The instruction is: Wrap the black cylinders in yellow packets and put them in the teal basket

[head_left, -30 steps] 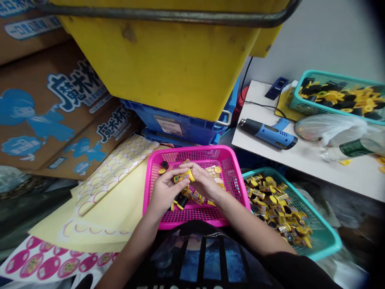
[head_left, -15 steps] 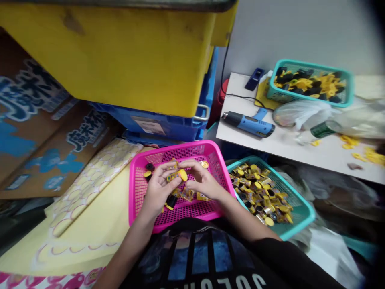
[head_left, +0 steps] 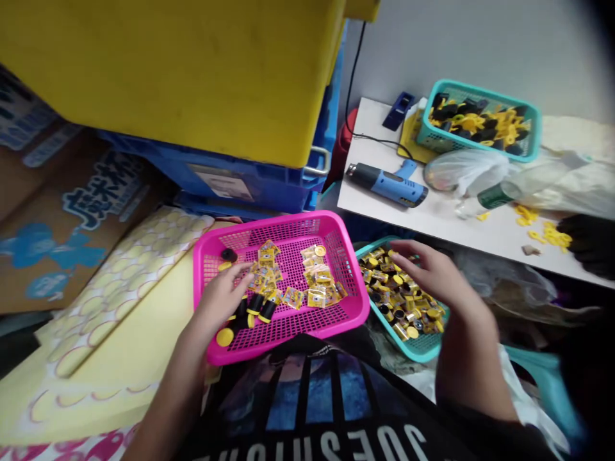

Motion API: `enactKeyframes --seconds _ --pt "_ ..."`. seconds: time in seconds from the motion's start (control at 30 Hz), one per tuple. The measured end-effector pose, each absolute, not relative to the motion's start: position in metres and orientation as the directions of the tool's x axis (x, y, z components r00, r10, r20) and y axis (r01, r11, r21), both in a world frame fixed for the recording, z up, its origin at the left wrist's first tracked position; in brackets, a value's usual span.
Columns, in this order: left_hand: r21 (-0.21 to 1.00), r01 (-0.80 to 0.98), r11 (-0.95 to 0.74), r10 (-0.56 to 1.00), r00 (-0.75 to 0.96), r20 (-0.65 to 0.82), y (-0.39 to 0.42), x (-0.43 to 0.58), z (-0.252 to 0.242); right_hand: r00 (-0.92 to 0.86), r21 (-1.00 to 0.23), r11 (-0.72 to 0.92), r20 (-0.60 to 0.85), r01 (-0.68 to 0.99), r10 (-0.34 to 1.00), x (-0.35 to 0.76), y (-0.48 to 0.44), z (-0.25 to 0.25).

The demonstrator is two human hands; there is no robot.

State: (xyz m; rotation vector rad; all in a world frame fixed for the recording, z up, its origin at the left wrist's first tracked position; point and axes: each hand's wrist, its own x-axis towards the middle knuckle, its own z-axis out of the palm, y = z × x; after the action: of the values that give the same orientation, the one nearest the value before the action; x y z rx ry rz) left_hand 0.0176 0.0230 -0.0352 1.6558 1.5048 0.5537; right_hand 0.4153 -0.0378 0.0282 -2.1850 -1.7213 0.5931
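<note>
A pink mesh basket [head_left: 283, 325] stands before me. My left hand [head_left: 225, 291] reaches over its left side, fingers stretched out beside some small printed yellow film sleeves [head_left: 262, 278]. Close below that hand are several small black containers with yellow ends [head_left: 267, 310] and a round yellow cap [head_left: 225, 337]. More printed sleeves [head_left: 318, 282] lie spread in the right half of the basket. To the right, my right hand [head_left: 425, 266] hovers over a teal basket [head_left: 423, 356], thumb and fingers apart. That basket holds many small sleeve-wrapped containers [head_left: 408, 298] with yellow lids.
On the white table [head_left: 427, 227] lie a blue heat gun [head_left: 387, 184], a clear plastic bag, a bottle with a green label [head_left: 500, 194] and loose yellow pieces. A teal basket [head_left: 533, 153] of black and yellow parts stands behind. Stacked yellow [head_left: 206, 77] and blue bins rise at the left.
My hands have parted, and the wrapped yellow-lidded container is out of my left hand. My right hand has moved right, over the teal basket. My left hand has shifted left within the pink basket.
</note>
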Motion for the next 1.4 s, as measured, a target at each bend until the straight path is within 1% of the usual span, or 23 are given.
enactKeyframes --seconds 0.03,0.07,0.1,0.13,0.17,0.23,0.3,0.47,0.6,0.7,0.83,0.93,1.0,1.07,1.1,1.13,1.17,1.2,1.27,1.3,1.33,1.37,1.4 --pt "0.730 0.683 -0.022 0.941 0.262 -0.217 0.021 0.015 -0.040 0.120 -0.540 -0.149 -0.088 0.828 0.989 0.387 -0.021 0.021" --pt "0.670 0.737 -0.087 0.908 0.335 -0.251 0.019 0.015 -0.044 -0.001 -0.562 -0.037 -0.068 0.826 0.998 0.355 -0.005 0.013" --pt "0.617 0.774 -0.144 0.872 0.394 -0.291 0.016 0.015 -0.048 -0.158 -0.550 0.083 -0.091 0.831 0.983 0.323 0.011 0.005" --pt "0.566 0.804 -0.182 0.844 0.423 -0.330 0.013 0.017 -0.051 -0.284 -0.506 0.167 -0.163 0.846 0.945 0.292 0.025 -0.004" --pt "0.516 0.832 -0.203 0.829 0.427 -0.361 0.010 0.019 -0.053 -0.356 -0.439 0.221 -0.253 0.871 0.900 0.263 0.036 -0.013" --pt "0.436 0.875 -0.211 0.823 0.400 -0.403 0.005 0.021 -0.056 -0.381 -0.389 0.258 -0.284 0.885 0.880 0.220 0.051 -0.033" --pt "0.408 0.891 -0.198 0.824 0.377 -0.423 0.002 0.021 -0.057 -0.409 -0.372 0.299 -0.267 0.879 0.873 0.196 0.055 -0.051" --pt "0.486 0.865 -0.129 0.841 0.355 -0.408 0.001 0.014 -0.059 -0.544 -0.406 0.436 -0.204 0.804 0.814 0.181 0.046 -0.080" --pt "0.496 0.868 -0.033 0.878 0.262 -0.401 0.008 0.008 -0.056 -0.559 -0.439 0.439 -0.192 0.784 0.806 0.183 0.046 -0.093" --pt "0.523 0.851 0.038 0.920 0.174 -0.350 0.016 0.007 -0.054 -0.549 -0.446 0.433 -0.170 0.784 0.819 0.186 0.049 -0.097" --pt "0.632 0.771 0.076 0.942 0.153 -0.300 0.025 0.011 -0.059 -0.573 -0.456 0.462 -0.138 0.760 0.808 0.190 0.053 -0.098" --pt "0.729 0.676 0.104 0.949 0.152 -0.276 0.028 0.014 -0.067 -0.644 -0.487 0.520 -0.124 0.702 0.755 0.194 0.057 -0.092" --pt "0.794 0.595 0.129 0.954 0.145 -0.264 0.028 0.015 -0.071 -0.688 -0.528 0.553 -0.085 0.644 0.720 0.196 0.058 -0.083" --pt "0.840 0.521 0.153 0.962 0.117 -0.248 0.028 0.015 -0.070 -0.628 -0.633 0.489 0.004 0.600 0.778 0.196 0.056 -0.072" --pt "0.864 0.474 0.168 0.967 0.092 -0.238 0.028 0.015 -0.067 -0.546 -0.718 0.402 0.037 0.568 0.837 0.195 0.054 -0.066" --pt "0.898 0.397 0.191 0.971 0.056 -0.231 0.027 0.016 -0.064 -0.457 -0.816 0.287 0.031 0.501 0.889 0.192 0.052 -0.061" --pt "0.934 0.283 0.218 0.973 0.012 -0.231 0.027 0.017 -0.060 -0.390 -0.904 0.152 -0.018 0.400 0.921 0.189 0.049 -0.057" --pt "0.960 0.139 0.245 0.970 -0.031 -0.243 0.026 0.019 -0.055 -0.362 -0.959 0.014 -0.092 0.282 0.928 0.186 0.047 -0.053" --pt "0.945 -0.166 0.280 0.951 -0.088 -0.297 0.023 0.025 -0.044 -0.383 -0.978 -0.198 -0.208 0.065 0.900 0.180 0.043 -0.048" --pt "0.917 -0.276 0.290 0.941 -0.093 -0.326 0.022 0.028 -0.039 -0.387 -0.968 -0.249 -0.229 -0.002 0.893 0.178 0.042 -0.046" --pt "0.893 -0.339 0.297 0.935 -0.086 -0.344 0.020 0.030 -0.035 -0.374 -0.964 -0.263 -0.232 -0.031 0.898 0.177 0.041 -0.045" --pt "0.872 -0.385 0.301 0.932 -0.076 -0.355 0.019 0.032 -0.031 -0.353 -0.970 -0.243 -0.221 -0.018 0.909 0.176 0.042 -0.042" --pt "0.857 -0.419 0.301 0.931 -0.068 -0.360 0.018 0.033 -0.027 -0.342 -0.980 -0.194 -0.194 0.035 0.919 0.177 0.042 -0.040"
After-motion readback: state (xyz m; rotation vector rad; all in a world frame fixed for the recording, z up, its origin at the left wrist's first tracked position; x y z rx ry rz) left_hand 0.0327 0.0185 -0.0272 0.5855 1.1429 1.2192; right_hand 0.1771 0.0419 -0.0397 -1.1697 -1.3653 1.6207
